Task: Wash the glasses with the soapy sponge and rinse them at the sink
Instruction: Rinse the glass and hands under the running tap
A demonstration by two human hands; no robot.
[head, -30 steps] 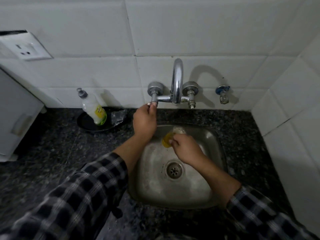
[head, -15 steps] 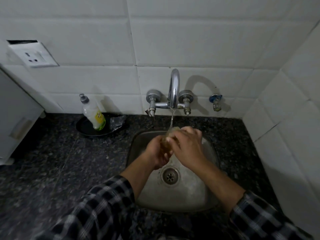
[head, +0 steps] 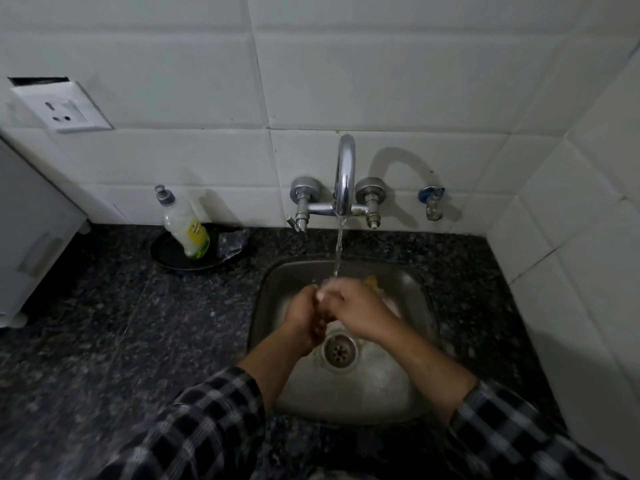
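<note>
Streaming from the tap (head: 344, 174), water (head: 338, 247) is striking the left hand (head: 304, 317) and right hand (head: 356, 310), curled together over the sink (head: 381, 393), whatever they hold hidden, the bottle (head: 187, 226) label unreadable.

One square steel sink (head: 415, 296), one chrome faucet (head: 344, 174), one yellow-labelled soap bottle (head: 187, 230) and one round black dish (head: 169, 252) are counted.

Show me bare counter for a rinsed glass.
Black speckled granite counter left of the steel sink, before the round black dish holding a soap bottle. Narrower strip between sink and white tiled side wall. Crowded: basin, left hand and right hand inside.
</note>
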